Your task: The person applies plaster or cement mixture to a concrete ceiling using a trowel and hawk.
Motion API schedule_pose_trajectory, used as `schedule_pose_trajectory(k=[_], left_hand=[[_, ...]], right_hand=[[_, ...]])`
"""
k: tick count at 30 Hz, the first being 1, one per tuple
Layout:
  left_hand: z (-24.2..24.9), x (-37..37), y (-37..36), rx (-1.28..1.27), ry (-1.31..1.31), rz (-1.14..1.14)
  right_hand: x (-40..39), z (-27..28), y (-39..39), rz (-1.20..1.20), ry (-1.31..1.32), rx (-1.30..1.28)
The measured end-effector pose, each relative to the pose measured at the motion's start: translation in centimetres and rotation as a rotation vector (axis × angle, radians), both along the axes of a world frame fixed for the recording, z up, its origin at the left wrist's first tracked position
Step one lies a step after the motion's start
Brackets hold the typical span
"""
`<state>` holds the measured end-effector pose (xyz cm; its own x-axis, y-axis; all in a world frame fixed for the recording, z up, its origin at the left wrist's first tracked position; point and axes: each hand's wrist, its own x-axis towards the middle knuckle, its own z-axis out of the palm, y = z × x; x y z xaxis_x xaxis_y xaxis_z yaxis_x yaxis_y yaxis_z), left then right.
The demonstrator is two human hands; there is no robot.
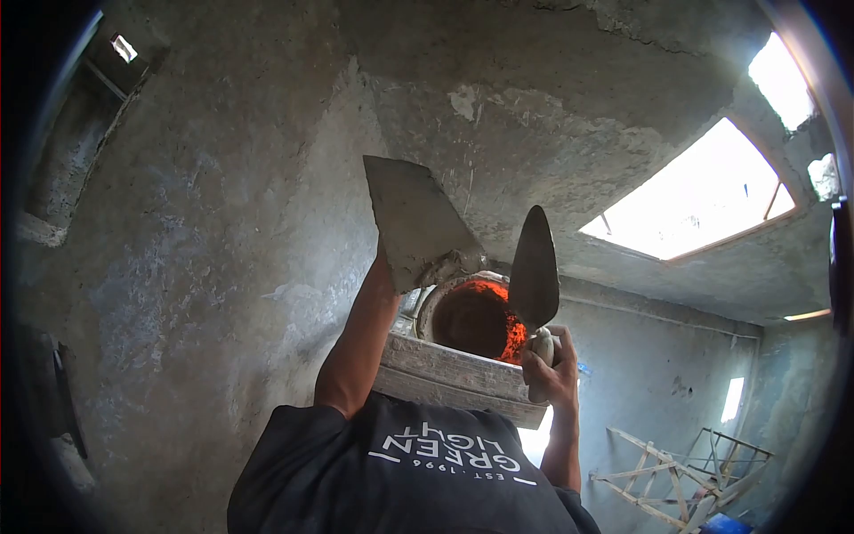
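Note:
My left arm reaches up behind a flat grey hawk (418, 214), a mortar-smeared board held up and tilted. My left hand (385, 260) is mostly behind it, so its fingers are hidden. In my right hand (555, 365), closed around the handle, is a pointed trowel (535, 271) with its blade upward. Between both tools stands a round bucket (431, 322), orange on part of its inner wall and crusted grey at the rim. Grey material shows inside it. The bucket rests on a wooden plank (454, 368) in front of my chest.
A rough grey plastered wall (222, 205) rises on the left, and a patchy concrete ceiling (578, 80) spans above. Bright light comes through a large opening (698, 196). Wooden frames (663, 481) stand at lower right beside a blue object (725, 525).

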<state>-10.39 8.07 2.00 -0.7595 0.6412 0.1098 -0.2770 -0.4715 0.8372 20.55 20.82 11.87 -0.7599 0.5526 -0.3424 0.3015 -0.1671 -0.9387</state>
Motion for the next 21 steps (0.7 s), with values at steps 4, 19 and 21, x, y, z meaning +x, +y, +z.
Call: schedule_pose_trajectory(k=[4, 19, 21], left_hand=[[0.5, 0.7, 1.0, 0.311, -0.818, -0.108], [6.0, 1.4, -1.5, -0.182, -0.401, 0.001], [5.9, 1.5, -1.8, -0.208, -0.358, -0.008]], right_hand=[[0.2, -0.3, -0.2, -0.021, 0.149, -0.08], [2.1, 1.4, 2.7, 0.236, -0.049, -0.087], [1.9, 1.1, 2.8, 0.258, -0.05, -0.092]])
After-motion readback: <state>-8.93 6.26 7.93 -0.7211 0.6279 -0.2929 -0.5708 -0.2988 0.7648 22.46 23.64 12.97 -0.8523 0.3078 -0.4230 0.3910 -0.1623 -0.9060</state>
